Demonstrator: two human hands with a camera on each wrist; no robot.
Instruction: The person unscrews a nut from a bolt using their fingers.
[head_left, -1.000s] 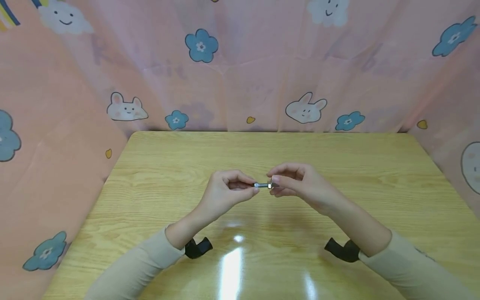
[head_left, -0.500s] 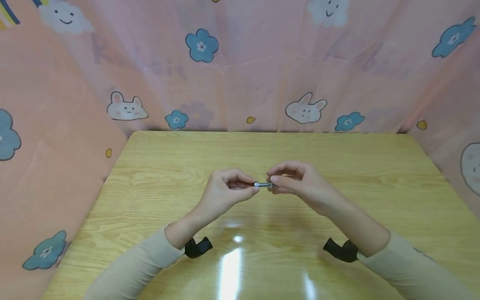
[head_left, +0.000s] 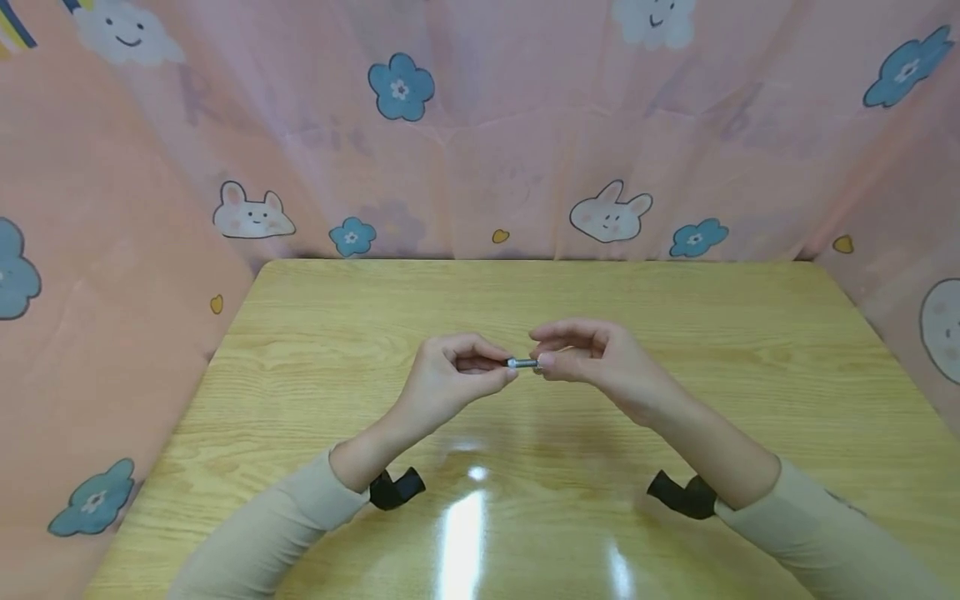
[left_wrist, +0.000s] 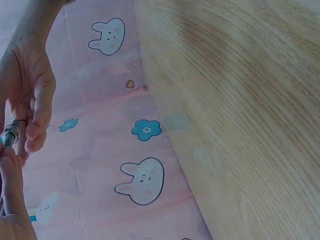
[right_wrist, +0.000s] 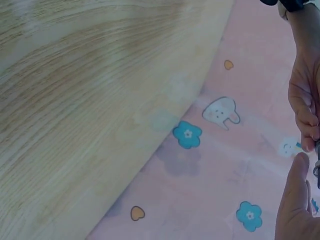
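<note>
A small silver metal bolt (head_left: 525, 363) lies level in the air above the table, between my two hands. My left hand (head_left: 446, 371) pinches one end of it between thumb and fingertips. A shiny nut (left_wrist: 11, 132) sits around the threaded shank toward the other end. My right hand (head_left: 600, 358) has its thumb and fingers at that nut, the thumb covering most of it in the head view. At its right edge, the right wrist view catches the nut with the thumb of my right hand (right_wrist: 294, 205) beside it.
Under the hands is a light wood-grain table (head_left: 337, 317) with glare near the front. A pink curtain (head_left: 480, 150) printed with rabbits, clouds and blue flowers hangs behind and at the sides. Black straps (head_left: 396, 489) stick out at both wrists.
The nut, plainly visible a second ago, is now mostly behind the right thumb. Right fingers have shifted slightly around it; the left hand keeps its pinch on the bolt.
</note>
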